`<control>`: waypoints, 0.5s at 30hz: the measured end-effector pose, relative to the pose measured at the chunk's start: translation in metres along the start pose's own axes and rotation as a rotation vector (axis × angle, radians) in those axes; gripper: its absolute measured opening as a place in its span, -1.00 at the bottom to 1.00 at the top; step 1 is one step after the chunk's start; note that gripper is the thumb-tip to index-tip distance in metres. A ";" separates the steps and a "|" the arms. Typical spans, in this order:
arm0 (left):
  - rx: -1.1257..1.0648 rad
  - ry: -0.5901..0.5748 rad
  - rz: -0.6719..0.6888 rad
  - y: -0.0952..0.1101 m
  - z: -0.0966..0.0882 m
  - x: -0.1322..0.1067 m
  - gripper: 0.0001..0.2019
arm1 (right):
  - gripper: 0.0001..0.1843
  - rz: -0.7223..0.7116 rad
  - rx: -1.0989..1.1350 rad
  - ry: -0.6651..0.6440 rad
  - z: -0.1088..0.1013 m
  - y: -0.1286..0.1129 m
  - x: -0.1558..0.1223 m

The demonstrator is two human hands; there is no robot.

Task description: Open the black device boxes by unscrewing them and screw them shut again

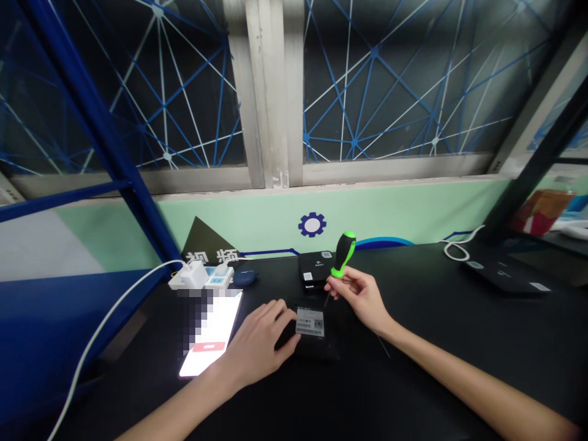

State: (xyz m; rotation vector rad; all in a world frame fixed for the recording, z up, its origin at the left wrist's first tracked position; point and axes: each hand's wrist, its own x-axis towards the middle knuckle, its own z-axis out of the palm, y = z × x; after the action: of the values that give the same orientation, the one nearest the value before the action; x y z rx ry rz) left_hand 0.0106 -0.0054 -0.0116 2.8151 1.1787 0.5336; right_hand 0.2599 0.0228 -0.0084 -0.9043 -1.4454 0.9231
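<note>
A small black box with a silver printed label lies on the black table in front of me. My left hand holds it at the left side, thumb and index finger by the label's left edge. In my right hand is a screwdriver with a black and bright green handle, gripped low near the shaft. The screwdriver stands nearly upright, and its shaft points down toward the box's upper right corner. Whether the tip touches a screw, I cannot tell.
Behind the labelled box sits another black box. A lit phone lies left of my left hand, near a power strip with white plugs and a dark blue rounded object. A flat black device and white cable are at right.
</note>
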 end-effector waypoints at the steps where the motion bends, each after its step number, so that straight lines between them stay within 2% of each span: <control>1: 0.000 0.010 -0.005 -0.001 0.001 0.000 -0.73 | -0.70 -0.001 0.000 -0.010 0.000 0.000 0.000; 5: -0.026 -0.035 0.000 -0.008 0.004 -0.003 -0.46 | -0.73 -0.022 0.002 -0.052 -0.001 0.001 -0.001; 9: -0.049 -0.091 0.004 -0.011 0.005 -0.004 -0.45 | -0.76 -0.029 0.006 -0.084 -0.002 0.003 -0.002; 15: -0.029 -0.050 -0.028 -0.007 0.006 -0.003 -0.46 | -0.75 -0.047 -0.036 -0.084 -0.004 0.003 -0.004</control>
State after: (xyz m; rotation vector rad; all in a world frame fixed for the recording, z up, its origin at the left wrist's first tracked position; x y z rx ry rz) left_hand 0.0056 -0.0020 -0.0194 2.7660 1.1897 0.4714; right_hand 0.2644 0.0207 -0.0125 -0.8633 -1.5533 0.9114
